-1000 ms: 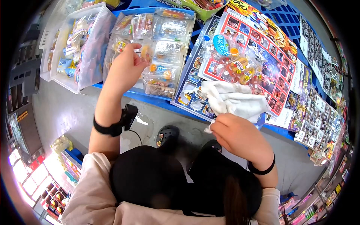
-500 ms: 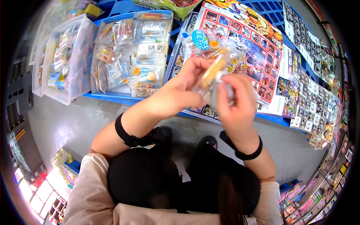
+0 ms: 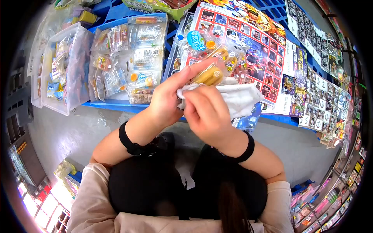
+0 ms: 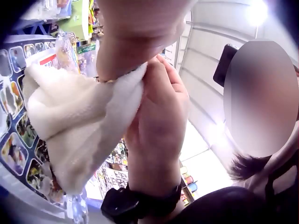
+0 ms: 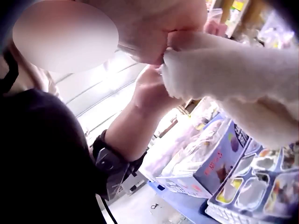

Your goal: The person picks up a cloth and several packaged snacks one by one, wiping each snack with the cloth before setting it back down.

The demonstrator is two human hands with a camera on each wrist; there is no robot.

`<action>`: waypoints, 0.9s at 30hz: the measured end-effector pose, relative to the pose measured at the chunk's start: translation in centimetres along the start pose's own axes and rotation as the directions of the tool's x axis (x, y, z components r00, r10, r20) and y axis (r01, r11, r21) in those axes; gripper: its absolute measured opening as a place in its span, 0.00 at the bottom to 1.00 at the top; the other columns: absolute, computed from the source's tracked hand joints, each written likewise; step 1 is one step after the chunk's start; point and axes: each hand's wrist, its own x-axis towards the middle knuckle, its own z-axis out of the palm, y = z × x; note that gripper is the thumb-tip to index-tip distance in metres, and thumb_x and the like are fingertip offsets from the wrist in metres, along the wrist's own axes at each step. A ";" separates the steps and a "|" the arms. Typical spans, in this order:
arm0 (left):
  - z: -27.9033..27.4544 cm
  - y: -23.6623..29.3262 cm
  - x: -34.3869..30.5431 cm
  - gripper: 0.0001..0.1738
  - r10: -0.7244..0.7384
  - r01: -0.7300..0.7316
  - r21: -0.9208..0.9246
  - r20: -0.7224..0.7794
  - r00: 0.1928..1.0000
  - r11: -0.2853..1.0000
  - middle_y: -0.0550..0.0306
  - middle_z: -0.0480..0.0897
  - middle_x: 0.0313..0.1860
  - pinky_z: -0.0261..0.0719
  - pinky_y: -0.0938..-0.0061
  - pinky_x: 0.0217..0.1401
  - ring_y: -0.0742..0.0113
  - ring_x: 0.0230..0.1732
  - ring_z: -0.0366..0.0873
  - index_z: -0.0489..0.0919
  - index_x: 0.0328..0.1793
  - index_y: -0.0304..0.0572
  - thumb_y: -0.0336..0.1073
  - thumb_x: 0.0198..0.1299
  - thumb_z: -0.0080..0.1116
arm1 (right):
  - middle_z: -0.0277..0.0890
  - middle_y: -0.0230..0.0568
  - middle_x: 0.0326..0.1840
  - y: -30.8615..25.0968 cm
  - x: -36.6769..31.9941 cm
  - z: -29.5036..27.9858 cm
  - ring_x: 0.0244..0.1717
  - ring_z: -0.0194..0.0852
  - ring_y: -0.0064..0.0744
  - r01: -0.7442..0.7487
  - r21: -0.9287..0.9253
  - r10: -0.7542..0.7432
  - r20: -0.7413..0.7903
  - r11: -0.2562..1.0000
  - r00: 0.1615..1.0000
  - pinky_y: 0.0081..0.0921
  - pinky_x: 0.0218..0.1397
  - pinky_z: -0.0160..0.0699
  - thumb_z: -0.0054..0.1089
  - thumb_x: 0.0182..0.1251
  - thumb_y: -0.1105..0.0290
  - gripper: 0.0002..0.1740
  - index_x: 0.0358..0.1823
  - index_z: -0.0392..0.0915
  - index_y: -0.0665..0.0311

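In the head view my left hand (image 3: 165, 95) holds a small clear snack packet (image 3: 211, 75) with a yellow-brown piece inside. My right hand (image 3: 208, 112) pinches a white cloth (image 3: 241, 97) against the near end of the packet. The cloth's loose part hangs out to the right, over the printed sheets. In the left wrist view, the cloth (image 4: 79, 112) droops between both hands and hides the packet. From the right wrist, the cloth (image 5: 229, 70) stretches away from the fingers, with my left hand (image 5: 152, 93) behind it.
Left on the blue table stands a blue-edged box (image 3: 116, 87) of clear packets, beside a translucent bin (image 3: 72, 103) of wrapped snacks. More packets (image 3: 233, 58) lie on a red-bordered picture sheet (image 3: 268, 83). A green box (image 3: 163, 11) stands at the back; grey floor (image 3: 101, 120) shows in front.
My left hand has come from the blue-edged box to the right with a packet. The right hand has lifted the cloth off the sheets and brought it against the packet.
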 end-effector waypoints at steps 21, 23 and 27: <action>0.3 1.0 1.4 0.26 0.113 -0.135 -0.105 -0.198 0.974 0.985 0.46 0.66 0.64 0.59 0.67 0.68 0.57 0.64 0.64 0.60 0.66 0.32 0.42 0.66 0.37 | 0.68 0.44 0.34 -0.1 0.1 0.7 0.34 0.70 0.43 0.025 0.113 -0.034 0.085 0.993 0.996 0.32 0.36 0.72 0.60 0.48 0.80 0.13 0.37 0.72 0.66; 0.3 1.2 1.2 0.25 0.130 -0.140 -0.040 -0.183 0.975 0.989 0.46 0.67 0.63 0.60 0.67 0.68 0.57 0.65 0.63 0.62 0.65 0.31 0.36 0.64 0.40 | 0.69 0.44 0.34 0.6 0.0 0.1 0.33 0.70 0.43 0.044 0.098 -0.054 0.104 0.994 0.993 0.31 0.35 0.72 0.61 0.48 0.81 0.13 0.38 0.72 0.68; 0.7 1.3 1.3 0.23 0.189 -0.183 0.045 -0.233 0.954 0.982 0.46 0.69 0.61 0.61 0.68 0.66 0.58 0.63 0.65 0.64 0.62 0.31 0.36 0.64 0.41 | 0.66 0.43 0.34 1.8 -0.2 0.3 0.33 0.69 0.41 0.033 0.045 -0.035 0.045 0.998 0.998 0.32 0.34 0.72 0.57 0.45 0.81 0.12 0.34 0.71 0.68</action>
